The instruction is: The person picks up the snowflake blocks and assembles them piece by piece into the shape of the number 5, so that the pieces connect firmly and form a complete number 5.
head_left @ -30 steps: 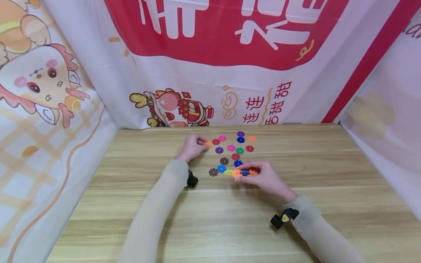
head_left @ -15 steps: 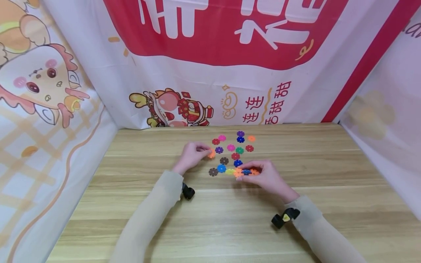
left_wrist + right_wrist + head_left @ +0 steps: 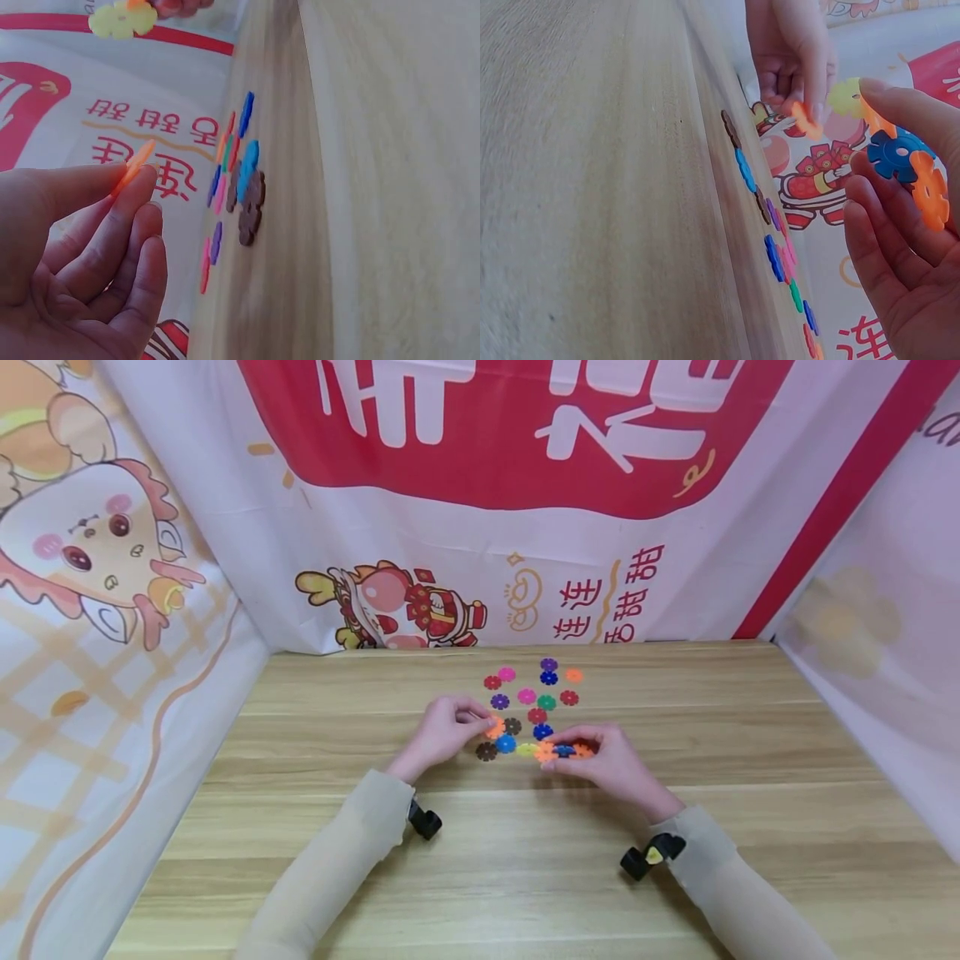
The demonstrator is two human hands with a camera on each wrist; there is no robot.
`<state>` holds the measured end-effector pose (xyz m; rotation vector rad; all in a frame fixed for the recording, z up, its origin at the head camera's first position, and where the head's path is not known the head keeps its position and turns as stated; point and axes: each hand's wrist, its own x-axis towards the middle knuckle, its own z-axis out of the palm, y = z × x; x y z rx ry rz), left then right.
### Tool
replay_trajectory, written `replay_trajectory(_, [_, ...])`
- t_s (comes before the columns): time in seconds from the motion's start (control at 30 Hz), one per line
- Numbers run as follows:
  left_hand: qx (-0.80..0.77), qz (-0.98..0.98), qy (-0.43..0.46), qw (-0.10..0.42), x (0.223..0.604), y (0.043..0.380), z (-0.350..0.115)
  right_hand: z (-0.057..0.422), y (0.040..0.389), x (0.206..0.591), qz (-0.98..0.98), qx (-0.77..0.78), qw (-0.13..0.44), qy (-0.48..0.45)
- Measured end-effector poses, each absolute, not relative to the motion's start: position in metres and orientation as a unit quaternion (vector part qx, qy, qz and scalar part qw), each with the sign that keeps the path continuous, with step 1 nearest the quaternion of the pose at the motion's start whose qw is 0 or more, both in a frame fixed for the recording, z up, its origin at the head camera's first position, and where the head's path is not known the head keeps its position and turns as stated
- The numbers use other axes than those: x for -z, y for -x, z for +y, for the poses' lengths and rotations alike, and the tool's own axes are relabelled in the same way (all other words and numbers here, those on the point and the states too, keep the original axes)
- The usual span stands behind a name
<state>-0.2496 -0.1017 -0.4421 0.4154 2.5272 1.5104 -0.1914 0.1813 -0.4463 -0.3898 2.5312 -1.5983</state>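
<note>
Between thumb and fingertips my left hand (image 3: 444,733) pinches a single orange snowflake disc (image 3: 136,166), held above the table. My right hand (image 3: 606,767) grips a short chain of joined snowflake discs, thumb on top. In the right wrist view the chain runs from a yellow disc (image 3: 845,97) through an orange one, mostly behind the thumb, to a blue disc (image 3: 891,155) and another orange disc (image 3: 931,196). The yellow end points towards the left hand, and a gap separates the two hands. Fingers partly cover the chain in the head view.
Several loose discs lie flat on the wooden table (image 3: 465,877) beyond and between the hands, among them brown (image 3: 487,752), light blue (image 3: 506,744), green (image 3: 546,702) and pink (image 3: 507,674). A printed cloth (image 3: 465,543) hangs along the table's back edge.
My left hand has brought the orange disc nearer to me and to the right, closer to the chain. The right hand has hardly moved.
</note>
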Motion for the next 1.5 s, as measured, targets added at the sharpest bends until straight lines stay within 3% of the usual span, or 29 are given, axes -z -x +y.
replay_trajectory(0.73, [-0.568,0.798,-0.148,0.134,0.427,0.212,-0.093,0.181,0.191,0.444,0.825,0.548,0.05,0.127])
replay_trajectory(1.5, [-0.594,0.782,-0.143,0.126,0.431,0.204,-0.087,0.176,0.187,0.45,0.821,0.554,0.032,0.133])
